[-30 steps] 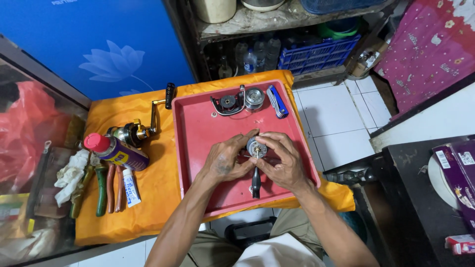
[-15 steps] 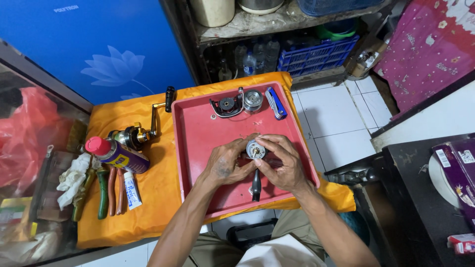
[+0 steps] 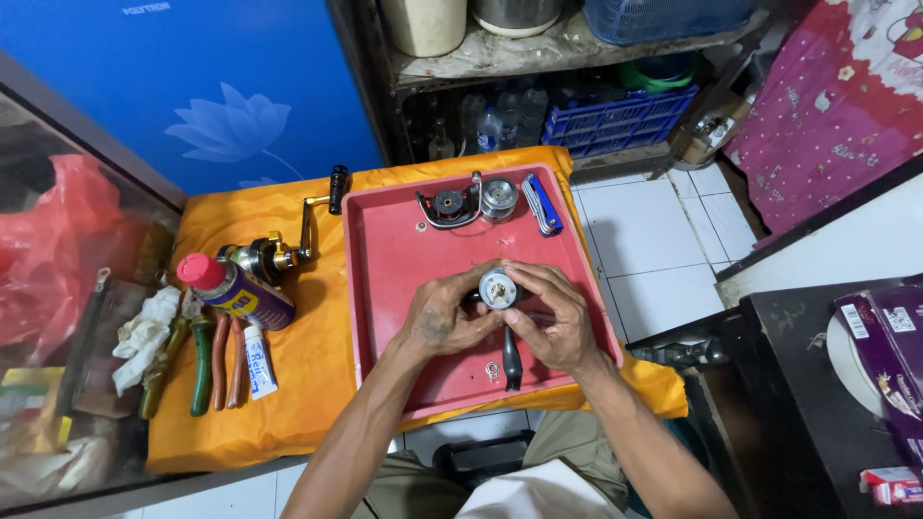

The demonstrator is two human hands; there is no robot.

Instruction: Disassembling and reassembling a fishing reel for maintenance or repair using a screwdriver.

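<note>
Hands: we see the left hand (image 3: 444,319) and the right hand (image 3: 558,322) drawn together over the red tray (image 3: 385,288), both pinching one small round metal part (image 3: 498,287) between thumbs and fingertips.
Part: silver, disc-faced, held just above the tray's middle (its underside is hidden from us by the fingers).
Beneath the hands: a black-handled tool (image 3: 511,358) lies on the tray, partly covered by the right hand, with a small washer (image 3: 491,368) beside it.
Tray's far edge: a black reel piece with a wire bail (image 3: 445,205), a round silver spool (image 3: 499,197) and a blue folding tool (image 3: 541,203).
Orange cloth (image 3: 308,365): left of the tray we note a gold reel body with crank handle (image 3: 274,252), a red-capped spray can (image 3: 234,288), pliers (image 3: 219,356), a small white tube (image 3: 258,358) and a white rag (image 3: 144,332).
</note>
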